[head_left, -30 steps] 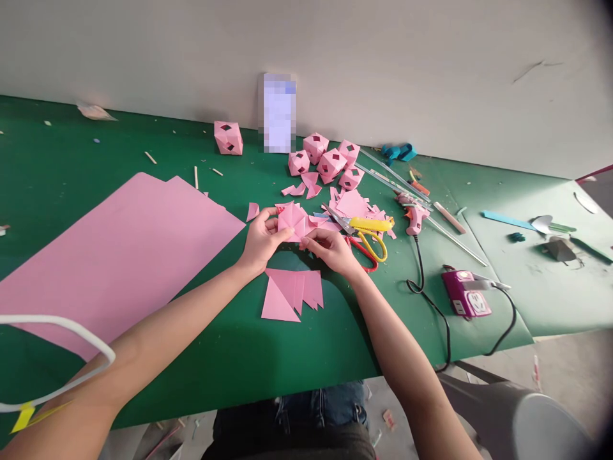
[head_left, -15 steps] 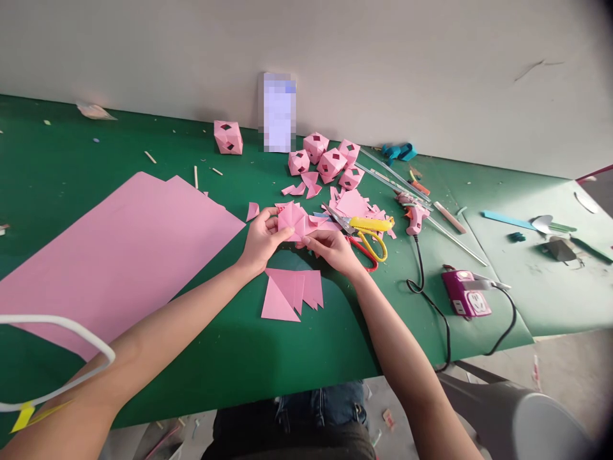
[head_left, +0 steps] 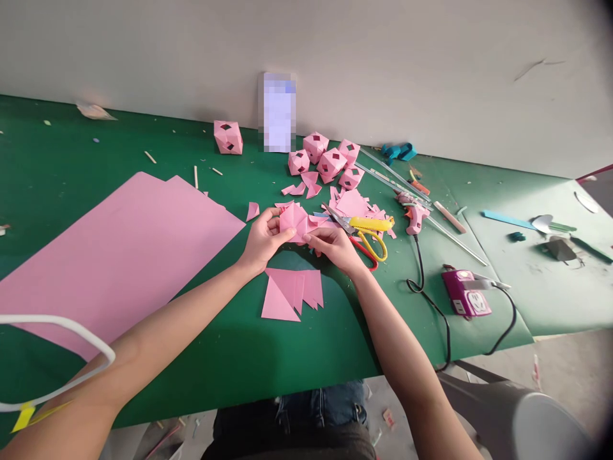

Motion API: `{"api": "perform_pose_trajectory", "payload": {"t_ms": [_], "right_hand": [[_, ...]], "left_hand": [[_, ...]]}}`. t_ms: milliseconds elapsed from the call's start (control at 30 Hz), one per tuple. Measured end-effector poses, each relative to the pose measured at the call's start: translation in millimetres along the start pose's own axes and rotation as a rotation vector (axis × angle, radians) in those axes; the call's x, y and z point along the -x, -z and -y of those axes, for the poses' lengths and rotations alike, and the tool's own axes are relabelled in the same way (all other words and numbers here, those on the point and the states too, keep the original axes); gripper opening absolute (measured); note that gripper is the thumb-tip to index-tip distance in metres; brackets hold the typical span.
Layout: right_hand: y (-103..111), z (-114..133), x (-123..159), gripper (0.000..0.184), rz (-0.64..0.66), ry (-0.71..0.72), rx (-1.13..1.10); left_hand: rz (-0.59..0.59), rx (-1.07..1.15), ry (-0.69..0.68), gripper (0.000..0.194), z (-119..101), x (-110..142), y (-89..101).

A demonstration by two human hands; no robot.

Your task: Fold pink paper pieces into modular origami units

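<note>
Between my two hands is a small creased square of pink paper (head_left: 293,218), held up above the table. My left hand (head_left: 262,241) grips its left side, thumb in front and fingers behind. At the lower right corner, my right hand (head_left: 330,246) pinches the paper between thumb and fingertips. Just below lie cut pink paper pieces (head_left: 282,297), partly overlapping. Close to my right hand rest scissors (head_left: 371,246) with red and yellow handles and a yellow utility knife (head_left: 371,223), among pink paper scraps (head_left: 353,203).
Several folded pink paper balls (head_left: 331,165) and a pink paper box shape (head_left: 228,138) stand at the back, near a propped phone (head_left: 279,114). Large pink sheets (head_left: 129,255) cover the left. A pink glue gun (head_left: 416,214) and a purple power adapter (head_left: 465,294) with cords lie right.
The paper square has bent along its creases and turned slightly, its right part now folding outward. My right hand has shifted a little at its corner; my left hand keeps its grip.
</note>
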State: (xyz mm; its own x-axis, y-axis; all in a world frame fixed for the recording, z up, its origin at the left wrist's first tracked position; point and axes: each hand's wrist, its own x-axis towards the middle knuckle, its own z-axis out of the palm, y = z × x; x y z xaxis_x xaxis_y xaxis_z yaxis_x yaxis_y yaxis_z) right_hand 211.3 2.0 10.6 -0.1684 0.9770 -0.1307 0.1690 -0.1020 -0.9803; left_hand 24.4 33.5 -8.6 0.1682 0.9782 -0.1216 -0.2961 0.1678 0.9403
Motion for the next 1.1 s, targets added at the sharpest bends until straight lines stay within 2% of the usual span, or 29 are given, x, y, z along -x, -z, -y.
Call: {"api": "perform_pose_trajectory", "payload": {"t_ms": [400, 567, 767, 900, 967, 1100], "right_hand": [[1, -2, -1, 0.046, 0.003, -0.002, -0.053], [-4, -6, -1, 0.048, -0.055, 0.048, -0.048], [-8, -4, 0, 0.052, -0.032, 0.039, -0.021], [-8, -6, -2, 0.052, -0.148, 0.045, -0.170], [-8, -9, -3, 0.045, -0.220, 0.060, -0.234], [-9, -15, -3, 0.042, -0.271, 0.073, -0.298]], "left_hand": [[0.035, -0.029, -0.014, 0.054, 3, -1, 2.0], [0.086, -0.031, -0.028, 0.059, 2, 0, 1.2], [0.064, -0.076, -0.025, 0.061, 3, 1, 1.6], [0.144, -0.141, -0.023, 0.059, 3, 2, 2.2], [0.168, -0.171, -0.021, 0.057, 3, 3, 1.8], [0.056, -0.096, -0.044, 0.052, 4, 1, 0.8]]}}
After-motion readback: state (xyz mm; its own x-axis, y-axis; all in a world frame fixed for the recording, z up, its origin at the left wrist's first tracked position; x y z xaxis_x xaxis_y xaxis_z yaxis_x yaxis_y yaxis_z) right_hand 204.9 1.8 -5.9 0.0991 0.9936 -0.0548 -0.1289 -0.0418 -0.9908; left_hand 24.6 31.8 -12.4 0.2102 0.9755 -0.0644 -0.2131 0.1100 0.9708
